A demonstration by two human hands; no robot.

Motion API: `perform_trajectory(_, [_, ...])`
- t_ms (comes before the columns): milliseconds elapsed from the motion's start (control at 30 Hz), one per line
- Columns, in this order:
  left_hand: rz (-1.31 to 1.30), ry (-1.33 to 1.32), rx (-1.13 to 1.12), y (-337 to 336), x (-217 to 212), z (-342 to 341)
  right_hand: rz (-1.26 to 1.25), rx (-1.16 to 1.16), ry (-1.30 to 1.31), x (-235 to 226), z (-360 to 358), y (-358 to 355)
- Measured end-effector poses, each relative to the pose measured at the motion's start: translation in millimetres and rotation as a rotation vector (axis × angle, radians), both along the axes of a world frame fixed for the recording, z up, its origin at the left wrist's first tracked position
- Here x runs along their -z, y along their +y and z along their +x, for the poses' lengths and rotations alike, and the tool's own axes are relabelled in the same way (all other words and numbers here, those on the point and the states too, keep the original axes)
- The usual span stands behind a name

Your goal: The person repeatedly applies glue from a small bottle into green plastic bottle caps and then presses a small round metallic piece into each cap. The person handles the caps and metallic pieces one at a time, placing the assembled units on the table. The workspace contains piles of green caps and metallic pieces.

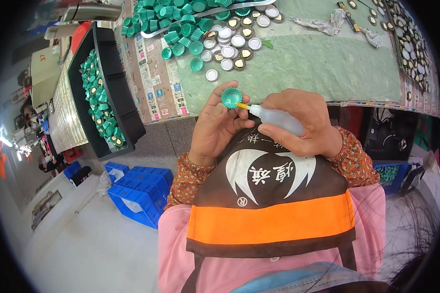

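Between the fingers of my left hand [209, 128] is a small green fluted cup [231, 95], its hollow side facing up. My right hand [305, 117] is wrapped round a whitish squeeze bottle [278, 121]. The yellow tip of the bottle reaches to the rim of the cup; whether it touches cannot be made out. Just beyond my hands, white and dark crimped caps [227, 52] lie scattered on the green table cover [288, 73]. Behind them a heap of green fluted cups [186, 30] spills from a tray.
A black bin [113, 93] at the left holds green cups with light pieces in some. Blue crates [144, 193] stand on the floor below it. Many crimped caps fill a tray [415, 53] at the far right. A crumpled cloth [327, 23] lies at the back.
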State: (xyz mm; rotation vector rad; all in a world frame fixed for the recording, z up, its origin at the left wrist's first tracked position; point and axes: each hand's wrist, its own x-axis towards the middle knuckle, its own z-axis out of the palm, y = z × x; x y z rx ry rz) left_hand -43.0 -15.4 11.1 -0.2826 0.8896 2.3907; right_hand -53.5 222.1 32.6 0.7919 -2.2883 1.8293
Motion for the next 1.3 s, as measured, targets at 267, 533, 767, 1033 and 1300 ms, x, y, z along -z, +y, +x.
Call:
perform_trajectory(267, [-0.07, -0.003, 0.043, 0, -1, 0, 0.039, 0.0, 0.017, -4, -2, 1])
perform_trajectory(533, [-0.112, -0.002, 0.058, 2, 0, 2, 0.076, 0.0, 0.001, -1, 0, 0])
perform_trajectory(767, [-0.151, -0.012, 0.064, 4, -1, 2, 0.095, -0.008, 0.002, 0, 1, 1])
perform_trajectory(1033, [0.012, -0.101, 0.036, 3, 5, 8, 0.023, 0.022, -0.102, 0, -3, 6])
perform_trajectory(1300, [0.025, -0.275, -0.009, -6, 0, 8, -0.113, 0.143, -0.431, 9, -8, 24])
